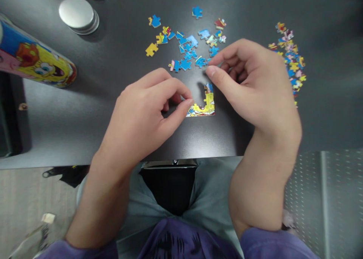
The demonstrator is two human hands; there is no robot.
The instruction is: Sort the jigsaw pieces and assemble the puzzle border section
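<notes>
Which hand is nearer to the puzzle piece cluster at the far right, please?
Right. The right hand is just left of the cluster, partly hiding it; the left hand is farther left, by the joined puzzle pieces.

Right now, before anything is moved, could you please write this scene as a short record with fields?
Left hand: fingers at the left end of the joined puzzle pieces; grip unclear
Right hand: fingers beside a blue piece; holding unclear
Joined puzzle pieces: L-shaped, mostly yellow, left end partly hidden
Loose pieces: scattered beyond the hands, mostly blue
Piece pile: mixed colours, beyond the right hand, to its right
Cylinder: cartoon-printed, lying at far left
Silver discs: stacked, upper left
Surface: dark table
</notes>
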